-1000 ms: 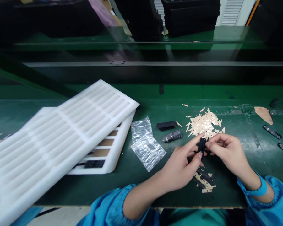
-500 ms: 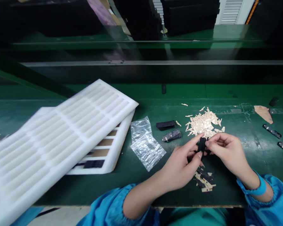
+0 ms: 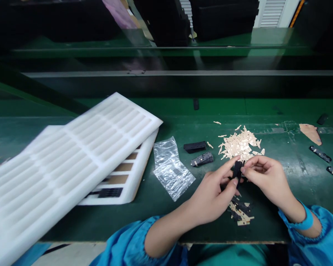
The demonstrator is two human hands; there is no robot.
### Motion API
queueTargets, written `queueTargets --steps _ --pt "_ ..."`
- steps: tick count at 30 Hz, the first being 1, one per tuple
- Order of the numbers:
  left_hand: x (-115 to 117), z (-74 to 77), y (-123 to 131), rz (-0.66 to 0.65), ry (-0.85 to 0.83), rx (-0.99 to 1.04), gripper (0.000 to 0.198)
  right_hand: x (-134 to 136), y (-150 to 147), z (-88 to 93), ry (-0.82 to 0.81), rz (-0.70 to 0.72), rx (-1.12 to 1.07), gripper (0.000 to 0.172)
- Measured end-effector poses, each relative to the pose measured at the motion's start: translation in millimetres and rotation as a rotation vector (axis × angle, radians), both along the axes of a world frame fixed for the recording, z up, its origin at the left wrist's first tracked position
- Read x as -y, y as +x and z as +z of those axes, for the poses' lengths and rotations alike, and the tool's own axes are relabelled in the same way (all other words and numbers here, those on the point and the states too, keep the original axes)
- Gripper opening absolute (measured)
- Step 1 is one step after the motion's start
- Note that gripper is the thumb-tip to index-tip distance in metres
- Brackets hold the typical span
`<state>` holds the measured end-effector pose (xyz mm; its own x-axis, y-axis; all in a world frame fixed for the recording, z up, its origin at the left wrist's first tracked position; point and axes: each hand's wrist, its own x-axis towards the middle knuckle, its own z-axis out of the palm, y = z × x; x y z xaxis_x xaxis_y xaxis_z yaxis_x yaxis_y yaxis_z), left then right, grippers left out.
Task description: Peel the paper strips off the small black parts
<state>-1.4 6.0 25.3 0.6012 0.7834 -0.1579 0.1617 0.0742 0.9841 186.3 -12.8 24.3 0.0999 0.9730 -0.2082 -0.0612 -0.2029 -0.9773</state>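
Observation:
Both hands meet over the green bench, right of centre. My left hand (image 3: 210,197) pinches a small black plastic part (image 3: 237,171) between thumb and forefinger. My right hand (image 3: 266,179) has its fingertips closed on the same part's upper right edge. Just beyond them lies a heap of small beige strips (image 3: 240,144). Below the hands sits a small pile of black and beige bits (image 3: 241,212). Two more black parts (image 3: 199,153) lie to the left of the heap.
Two white foam trays (image 3: 72,159) are stacked at the left, the lower one holding a black part (image 3: 111,192). A crumpled clear plastic bag (image 3: 170,170) lies between trays and hands. Black strips (image 3: 320,154) and a brown scrap (image 3: 310,133) lie at far right.
Hands and the black part stay nearly as they were; the right fingertips have shifted slightly on the part. The view has drifted a little.

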Motion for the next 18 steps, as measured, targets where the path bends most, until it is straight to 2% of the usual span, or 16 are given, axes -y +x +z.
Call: queueTargets --steps 11,18 --pt "1.0 -2.2 -1.2 -0.001 -0.005 -0.002 0.06 1.1 0.3 -4.0 -0.028 0.002 0.009 0.016" --pt "1.5 -4.5 -2.3 -0.002 -0.006 0.009 0.061 0.1 0.2 -2.2 -0.032 0.0 0.031 0.026"
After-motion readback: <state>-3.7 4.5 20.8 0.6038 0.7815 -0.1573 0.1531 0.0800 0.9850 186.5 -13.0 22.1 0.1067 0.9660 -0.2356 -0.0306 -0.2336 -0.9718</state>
